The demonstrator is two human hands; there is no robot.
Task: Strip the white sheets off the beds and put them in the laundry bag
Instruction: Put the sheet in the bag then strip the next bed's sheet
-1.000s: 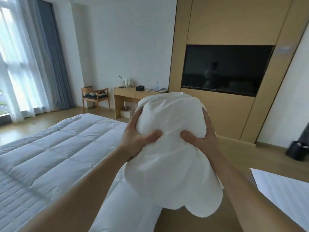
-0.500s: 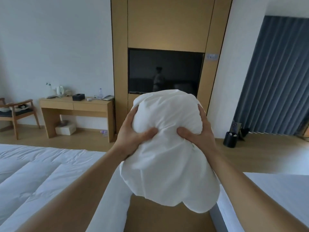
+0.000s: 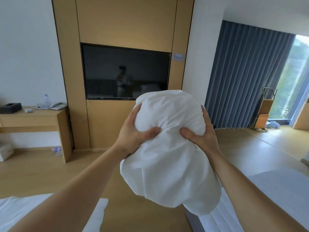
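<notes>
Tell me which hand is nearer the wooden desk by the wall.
Left. The left hand grips the sheet bundle on its side facing the desk; the right hand grips the opposite side, farther away.

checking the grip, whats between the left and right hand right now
The head view shows the bunched white sheet between the left hand and the right hand; both grip its upper part, thumbs pressed into the cloth.
</notes>
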